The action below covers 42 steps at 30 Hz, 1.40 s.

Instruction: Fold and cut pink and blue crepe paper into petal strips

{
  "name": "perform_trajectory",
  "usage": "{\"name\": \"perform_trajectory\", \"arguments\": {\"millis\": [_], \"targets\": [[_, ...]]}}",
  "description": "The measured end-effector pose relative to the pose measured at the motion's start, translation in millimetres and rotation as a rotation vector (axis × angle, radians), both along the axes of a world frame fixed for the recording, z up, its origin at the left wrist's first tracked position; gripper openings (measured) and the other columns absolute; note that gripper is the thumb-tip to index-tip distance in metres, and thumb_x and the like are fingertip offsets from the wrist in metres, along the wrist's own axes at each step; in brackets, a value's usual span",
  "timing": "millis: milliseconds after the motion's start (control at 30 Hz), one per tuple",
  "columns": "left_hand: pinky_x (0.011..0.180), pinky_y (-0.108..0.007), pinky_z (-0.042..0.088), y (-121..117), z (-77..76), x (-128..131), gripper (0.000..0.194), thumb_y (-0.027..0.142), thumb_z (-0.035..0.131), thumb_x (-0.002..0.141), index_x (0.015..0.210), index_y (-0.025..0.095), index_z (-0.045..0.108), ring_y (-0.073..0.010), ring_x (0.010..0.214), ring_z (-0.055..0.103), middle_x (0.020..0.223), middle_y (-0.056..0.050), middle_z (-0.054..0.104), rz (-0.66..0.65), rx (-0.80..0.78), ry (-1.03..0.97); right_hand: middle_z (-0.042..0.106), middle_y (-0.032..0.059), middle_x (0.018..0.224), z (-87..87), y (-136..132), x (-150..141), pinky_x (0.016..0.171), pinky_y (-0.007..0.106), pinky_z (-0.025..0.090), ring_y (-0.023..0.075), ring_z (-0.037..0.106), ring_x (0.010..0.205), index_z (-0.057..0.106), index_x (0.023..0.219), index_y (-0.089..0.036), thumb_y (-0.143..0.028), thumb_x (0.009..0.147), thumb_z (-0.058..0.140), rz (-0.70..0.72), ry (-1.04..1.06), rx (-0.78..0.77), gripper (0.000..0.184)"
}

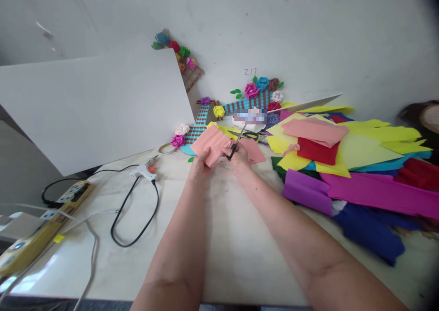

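My left hand (201, 161) is closed on the lower edge of a square of salmon-pink paper (212, 144), which it holds tilted just above the table. My right hand (239, 155) is wrapped round black-handled scissors (241, 134), whose blades point up and away from me. The right fingertips are close to the paper's right edge; whether they touch it I cannot make out. Beneath the right hand lies another pink piece (253, 151). Just behind it rest other scissors (252, 136) with dark handles, on yellow paper.
A glue gun (143, 171) with a looping black cord lies left, near a yellow power strip (65, 203). A tape ring (167, 149) lies behind. Paper flowers (252, 90) decorate woven pieces by the wall. Coloured paper sheets (363, 148) pile up right; a white board (103, 114) stands left.
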<state>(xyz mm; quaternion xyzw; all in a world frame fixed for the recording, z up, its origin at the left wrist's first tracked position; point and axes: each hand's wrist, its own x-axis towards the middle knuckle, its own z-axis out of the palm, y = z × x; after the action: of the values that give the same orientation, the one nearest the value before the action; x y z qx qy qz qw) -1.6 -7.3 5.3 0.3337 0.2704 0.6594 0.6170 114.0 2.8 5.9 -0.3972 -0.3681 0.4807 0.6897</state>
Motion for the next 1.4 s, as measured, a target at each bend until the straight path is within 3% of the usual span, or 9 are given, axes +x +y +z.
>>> {"name": "perform_trajectory", "arguments": {"millis": [167,300,567,667,800,1100,1267,1400], "targets": [[0.071,-0.031,0.053,1.7,2.4,-19.5,0.033,0.041,0.063,0.069,0.094,0.019,0.061,-0.0236,0.096,0.062,0.094,-0.006,0.068,0.08,-0.111,-0.062,0.056,-0.0047,0.066,1.6,5.9,14.1,0.055,0.024,0.046,0.0116,0.054,0.062,0.049,0.074,-0.02,-0.028,0.048,0.07,0.102,-0.075,0.103,0.035],[0.064,-0.03,0.052,5.4,1.2,-41.3,0.047,0.058,0.058,0.068,0.09,0.017,0.063,-0.0246,0.088,0.064,0.089,-0.008,0.069,0.002,-0.141,0.079,0.059,-0.003,0.069,6.9,4.3,26.4,0.054,0.024,0.047,0.0131,0.057,0.064,0.052,0.075,-0.02,-0.028,0.049,0.07,0.229,-0.133,0.114,0.033],[0.075,-0.036,0.052,0.2,-1.7,-44.6,0.039,0.03,0.076,0.058,0.093,0.015,0.066,-0.0274,0.086,0.065,0.09,-0.011,0.07,-0.214,-0.1,0.287,0.06,-0.0038,0.067,10.4,-2.0,31.8,0.053,0.023,0.046,0.0118,0.055,0.06,0.063,0.093,-0.018,-0.022,0.052,0.07,0.436,-0.33,0.122,0.042],[0.075,-0.037,0.052,-3.8,0.6,-40.6,0.038,0.024,0.079,0.054,0.088,0.011,0.066,-0.0288,0.083,0.066,0.087,-0.014,0.07,-0.257,-0.158,0.331,0.057,-0.0047,0.062,12.0,-5.7,29.7,0.054,0.023,0.045,0.0106,0.052,0.057,0.064,0.095,-0.017,-0.019,0.051,0.071,0.43,-0.384,0.137,0.044],[0.074,-0.037,0.053,-6.1,0.7,-36.5,0.04,0.019,0.08,0.051,0.088,0.011,0.066,-0.0282,0.082,0.066,0.083,-0.012,0.07,-0.18,-0.123,0.32,0.054,-0.0055,0.06,11.1,-5.9,29.7,0.053,0.023,0.045,0.0098,0.049,0.055,0.064,0.098,-0.017,-0.02,0.052,0.071,0.403,-0.41,0.141,0.047],[0.065,-0.03,0.052,-0.7,-7.8,-27.5,0.035,0.028,0.076,0.058,0.088,0.015,0.065,-0.0232,0.077,0.066,0.089,-0.011,0.069,-0.092,-0.056,0.486,0.055,-0.0042,0.066,1.3,3.4,30.9,0.053,0.021,0.042,0.0091,0.047,0.057,0.062,0.106,-0.015,-0.022,0.051,0.071,0.382,-0.493,0.191,0.057],[0.062,-0.028,0.052,0.5,-5.4,-18.0,0.034,0.026,0.073,0.059,0.09,0.015,0.063,-0.0212,0.075,0.065,0.087,-0.009,0.069,-0.031,-0.169,0.494,0.055,-0.0023,0.069,4.7,0.2,31.1,0.053,0.02,0.042,0.0085,0.046,0.057,0.058,0.114,-0.012,-0.022,0.053,0.07,0.368,-0.54,0.172,0.063],[0.067,-0.031,0.052,-1.9,-2.6,-10.2,0.042,0.037,0.073,0.063,0.095,0.013,0.062,-0.021,0.077,0.065,0.091,-0.011,0.068,-0.123,-0.146,0.441,0.059,0.0003,0.074,6.5,-0.8,30.9,0.055,0.021,0.043,0.0098,0.048,0.06,0.058,0.114,-0.012,-0.022,0.053,0.069,0.349,-0.563,0.187,0.063]]}}
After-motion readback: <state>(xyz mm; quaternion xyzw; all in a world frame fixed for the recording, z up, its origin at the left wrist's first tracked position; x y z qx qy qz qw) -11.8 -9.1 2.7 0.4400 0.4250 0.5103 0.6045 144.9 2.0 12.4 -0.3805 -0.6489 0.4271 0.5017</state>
